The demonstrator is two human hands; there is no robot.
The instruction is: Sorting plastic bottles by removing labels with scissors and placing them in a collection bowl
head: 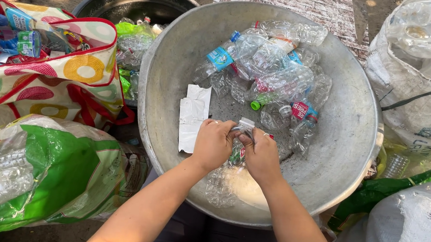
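Both my hands meet over the near part of a wide grey metal basin point(349, 149). My left hand point(212, 144) and my right hand point(260, 156) together grip one clear plastic bottle point(242, 130) with a white neck, which points away from me. A pile of clear empty bottles point(272, 74) with blue, green and red labels lies at the basin's far side. Beside my left hand a torn white paper label point(193, 114) rests on the basin floor. Another crushed clear bottle point(221, 186) lies under my wrists.
A colourful circle-patterned bag point(67, 78) full of wrappers stands at the left, with a green and clear sack of bottles point(36, 172) below it. A dark metal tub point(132, 2) holds more bottles behind. White woven sacks point(423, 93) crowd the right side.
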